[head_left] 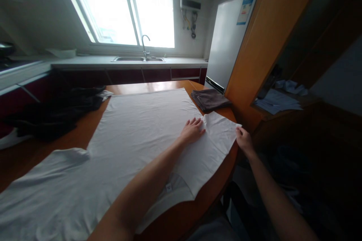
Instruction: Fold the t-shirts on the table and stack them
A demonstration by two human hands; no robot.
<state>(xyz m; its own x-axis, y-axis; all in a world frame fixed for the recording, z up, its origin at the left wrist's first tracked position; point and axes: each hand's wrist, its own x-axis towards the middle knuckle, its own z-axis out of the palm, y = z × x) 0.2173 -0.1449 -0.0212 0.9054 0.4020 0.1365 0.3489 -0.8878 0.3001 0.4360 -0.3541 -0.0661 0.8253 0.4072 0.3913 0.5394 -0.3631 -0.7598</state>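
A white T-shirt (135, 135) lies spread flat across the wooden table (181, 211), its collar near the front edge. My left hand (192, 129) lies flat on the shirt near the right sleeve, fingers stretched out and pressing the fabric. My right hand (243, 139) pinches the outer hem of that right sleeve (222, 128) at the table's right edge. The sleeve lies slightly creased between the two hands.
A folded brown cloth (210, 99) sits at the table's far right corner. Dark clothes (56, 111) are piled on the left. Behind are a counter with a sink (138, 59), a fridge (229, 41) and a wooden shelf holding papers (278, 101).
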